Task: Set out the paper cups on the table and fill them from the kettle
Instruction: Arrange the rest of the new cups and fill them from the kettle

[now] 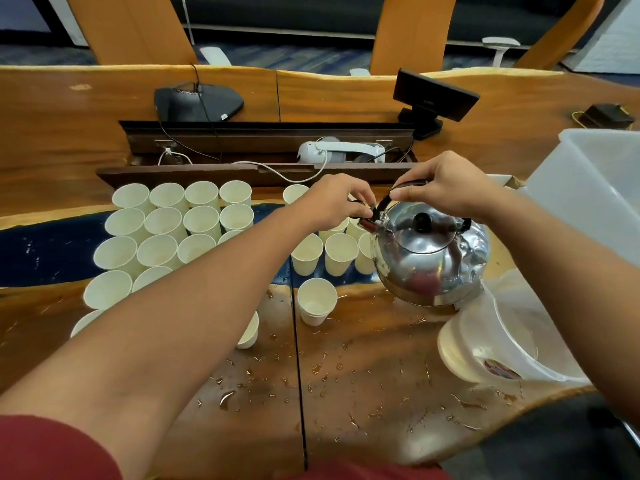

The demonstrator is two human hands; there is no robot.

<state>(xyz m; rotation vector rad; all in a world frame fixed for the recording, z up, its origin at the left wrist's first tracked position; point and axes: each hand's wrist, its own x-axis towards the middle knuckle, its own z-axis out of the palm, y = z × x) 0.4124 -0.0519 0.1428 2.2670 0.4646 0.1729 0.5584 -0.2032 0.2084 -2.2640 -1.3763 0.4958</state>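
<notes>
Wooden, glossy and brown with a dark blue resin band, the tabletop (346,358) is wet with scattered droplets, so footing for anything set down looks slippery. Next in size, a clear plastic tub (588,188) stands at the right edge, with a clear plastic pitcher (498,341) lying on its side nearer the person. White paper cups (159,251) stand upright in close rows on the left, a smaller cluster sits under the spout, and one lone cup (317,301) stands nearer the person.

A rounded, shiny steel kettle (429,258) hangs above the tabletop, just right of the smaller cluster. The right hand (446,188) has its grip curled round the dark arched handle; the left hand (337,202) pinches the small dark cap at the spout.

The step in hand seems to be freeing the spout to pour. Doing it well likely means holding the kettle level until the cap is clear, then tipping slowly over one cup at a time, since the cups stand touching.
</notes>
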